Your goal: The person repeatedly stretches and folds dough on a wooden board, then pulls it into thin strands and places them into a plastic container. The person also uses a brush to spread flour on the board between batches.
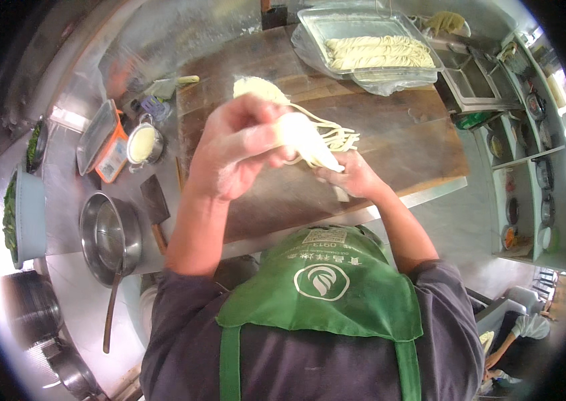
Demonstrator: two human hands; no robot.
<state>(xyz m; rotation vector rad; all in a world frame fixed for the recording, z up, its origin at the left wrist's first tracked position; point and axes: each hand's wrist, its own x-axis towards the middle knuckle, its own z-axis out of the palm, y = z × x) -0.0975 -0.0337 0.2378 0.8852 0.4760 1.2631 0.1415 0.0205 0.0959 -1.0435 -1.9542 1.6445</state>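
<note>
Both my hands are raised over a floured wooden board [398,150]. My left hand [235,150] is curled around the upper end of a pale bundle of fresh noodles [308,138], which is bright and partly blurred. At the bundle's lower end, my right hand [355,175] grips it between thumb and fingers. Behind my left hand a noodle pile [258,87] shows in part. Loose noodle strands [340,138] trail to the right beyond the bundle; whether they join it is hard to tell.
A clear plastic tub [313,30] of coiled noodles stands at the board's far right. Leftward are an orange scale [112,153], a small pot [157,145], a cleaver [155,198] and a strainer in a steel bowl [87,225]. Shelves [528,165] flank the right; a person [513,346] is lower right.
</note>
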